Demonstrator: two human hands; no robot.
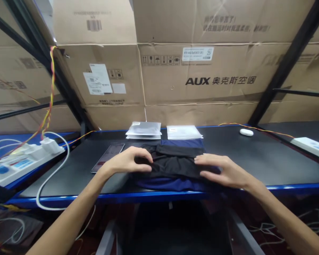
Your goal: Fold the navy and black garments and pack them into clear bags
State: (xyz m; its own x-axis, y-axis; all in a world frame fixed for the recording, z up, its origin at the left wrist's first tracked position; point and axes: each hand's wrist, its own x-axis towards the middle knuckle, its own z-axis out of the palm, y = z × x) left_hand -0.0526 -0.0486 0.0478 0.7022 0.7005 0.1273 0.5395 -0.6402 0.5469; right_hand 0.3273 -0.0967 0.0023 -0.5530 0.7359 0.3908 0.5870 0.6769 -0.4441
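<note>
Black folded fabric [175, 164] lies at the middle of the dark tabletop, over dark blue fabric [172, 184] that shows at its front and back. My left hand [130, 161] is at the left side of the black fabric, thumb and fingers apart, holding nothing. At the right side, my right hand [223, 170] has its fingers stretched over the fabric's edge, thumb apart. Behind the fabric are two piles of clear plastic packets, one on the left [144, 129] and one on the right [184, 132].
A phone [107, 157] lies left of the fabric. Power strips stand at the far left [23, 163] and far right [312, 147]. A white case [246, 132] sits at the back right. A white cable [53, 173] loops over the front edge. Cardboard [218, 95] walls the back.
</note>
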